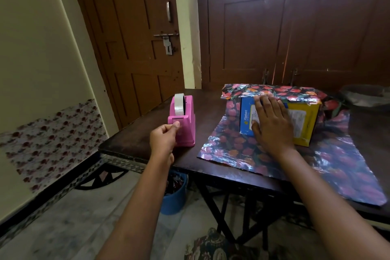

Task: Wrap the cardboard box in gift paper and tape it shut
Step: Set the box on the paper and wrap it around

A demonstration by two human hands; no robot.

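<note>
Currently, my left hand (163,138) pinches the tape (179,105) end at the dispenser (186,133); my right hand (271,126), fingers (264,104) straight, presses on the cardboard box (305,126) over gift paper (230,145).

The right hand (272,124) covered much of the cardboard box (304,131) top; its label (298,118) was too small to read. The gift paper (232,145) and worktop (135,137) ran off the right edge. Whether the left hand (163,136) pinched tape could not be told.

dark table (135,141), pink tape dispenser (184,124), gift paper (236,150)
</note>
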